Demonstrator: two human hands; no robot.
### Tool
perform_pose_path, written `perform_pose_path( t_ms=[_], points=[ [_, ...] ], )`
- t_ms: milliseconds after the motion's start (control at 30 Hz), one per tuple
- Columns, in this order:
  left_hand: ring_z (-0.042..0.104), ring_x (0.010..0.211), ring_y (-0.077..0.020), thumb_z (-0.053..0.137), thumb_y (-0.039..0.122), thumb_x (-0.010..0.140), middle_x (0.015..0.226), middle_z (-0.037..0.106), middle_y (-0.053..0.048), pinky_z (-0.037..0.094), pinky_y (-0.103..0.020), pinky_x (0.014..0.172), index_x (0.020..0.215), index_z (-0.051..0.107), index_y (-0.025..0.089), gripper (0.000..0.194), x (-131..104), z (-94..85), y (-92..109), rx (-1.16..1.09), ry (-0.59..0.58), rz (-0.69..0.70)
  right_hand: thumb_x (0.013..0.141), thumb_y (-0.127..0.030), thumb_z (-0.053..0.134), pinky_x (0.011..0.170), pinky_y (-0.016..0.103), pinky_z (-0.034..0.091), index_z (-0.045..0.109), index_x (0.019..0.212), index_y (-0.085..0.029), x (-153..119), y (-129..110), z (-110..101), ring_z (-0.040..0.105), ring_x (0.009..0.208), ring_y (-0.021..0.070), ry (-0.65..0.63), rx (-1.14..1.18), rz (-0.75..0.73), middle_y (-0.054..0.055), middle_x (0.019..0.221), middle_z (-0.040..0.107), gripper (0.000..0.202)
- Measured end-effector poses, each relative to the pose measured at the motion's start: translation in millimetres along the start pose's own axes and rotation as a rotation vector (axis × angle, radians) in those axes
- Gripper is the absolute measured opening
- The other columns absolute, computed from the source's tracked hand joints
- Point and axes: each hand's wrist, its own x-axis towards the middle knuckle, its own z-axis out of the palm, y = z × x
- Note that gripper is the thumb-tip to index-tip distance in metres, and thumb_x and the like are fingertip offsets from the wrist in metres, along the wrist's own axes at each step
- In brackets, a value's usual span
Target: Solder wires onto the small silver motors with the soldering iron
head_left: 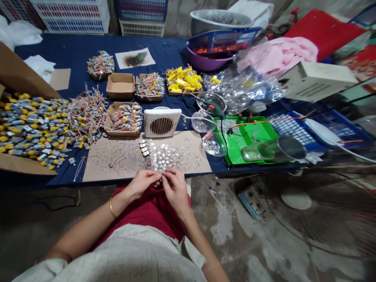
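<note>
My left hand [144,183] and my right hand [176,187] meet at the front edge of a cardboard sheet [96,156]. Thumbs and fingertips of both are pinched together around something too small to make out. Just beyond them lie many small shiny metal pieces [163,156] scattered over the sheet. A short row of small motors with yellow ends [143,148] sits to the upper left of these. Farther left on the cardboard rests a small part with wires [116,158]. Behind stands a white square fan unit [162,123] with a dark round grille.
At left is a big heap of yellow-capped motors [35,129]. Cardboard trays [122,133] hold wired parts; another holds yellow pieces [183,80]. Right of the sheet are a bowl of metal bits [212,145], a green basket [232,158] and a soldering iron [216,109]. A floor fan [296,199] stands lower right.
</note>
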Motion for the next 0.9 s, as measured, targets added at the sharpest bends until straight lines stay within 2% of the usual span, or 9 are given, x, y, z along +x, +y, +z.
perform_pose_path(
  t_ms=[267, 400, 500, 633, 900],
  points=[
    [0.052, 0.062, -0.011, 0.071, 0.055, 0.072, 0.068, 0.065, -0.003, 0.041, -0.022, 0.061, 0.076, 0.072, 0.012, 0.043, -8, 3.0, -25, 0.225, 0.092, 0.149, 0.09, -0.017, 0.055, 0.083, 0.043, 0.049, 0.066, 0.098, -0.023, -35, 2, 12, 0.056, 0.097, 0.0252, 0.099, -0.122, 0.031, 0.01, 0.1, 0.063, 0.015],
    [0.053, 0.059, -0.0111, 0.069, 0.057, 0.072, 0.07, 0.068, -0.005, 0.041, -0.022, 0.057, 0.076, 0.072, 0.013, 0.045, -4, 2.9, -26, 0.26, 0.1, 0.089, 0.091, -0.018, 0.053, 0.083, 0.043, 0.048, 0.065, 0.098, -0.022, -30, 12, 8, 0.055, 0.098, 0.0252, 0.138, -0.167, 0.026, 0.011, 0.1, 0.062, 0.015],
    [0.055, 0.059, -0.0111, 0.073, 0.058, 0.068, 0.075, 0.071, -0.008, 0.043, -0.023, 0.056, 0.08, 0.072, 0.012, 0.048, 1, -1.3, -24, 0.232, 0.105, 0.025, 0.091, -0.02, 0.05, 0.087, 0.043, 0.047, 0.066, 0.096, -0.021, -12, 27, 2, 0.054, 0.1, 0.0252, 0.058, -0.259, 0.009, 0.011, 0.1, 0.062, 0.017],
    [0.057, 0.062, -0.0108, 0.075, 0.058, 0.067, 0.077, 0.071, -0.009, 0.043, -0.022, 0.056, 0.084, 0.072, 0.011, 0.05, 4, -7.9, -23, 0.208, 0.082, 0.017, 0.092, -0.02, 0.05, 0.091, 0.043, 0.043, 0.067, 0.09, -0.019, 16, 44, -3, 0.05, 0.102, 0.0256, -0.089, -0.357, -0.055, 0.011, 0.107, 0.061, 0.017],
    [0.055, 0.058, -0.0093, 0.073, 0.057, 0.069, 0.076, 0.069, -0.008, 0.042, -0.02, 0.053, 0.08, 0.069, 0.011, 0.047, 3, -17.2, -20, 0.205, 0.064, -0.024, 0.092, -0.017, 0.048, 0.092, 0.043, 0.041, 0.067, 0.09, -0.018, 36, 48, -9, 0.044, 0.102, 0.0262, -0.283, -0.437, -0.14, 0.012, 0.113, 0.059, 0.019]
  ],
)
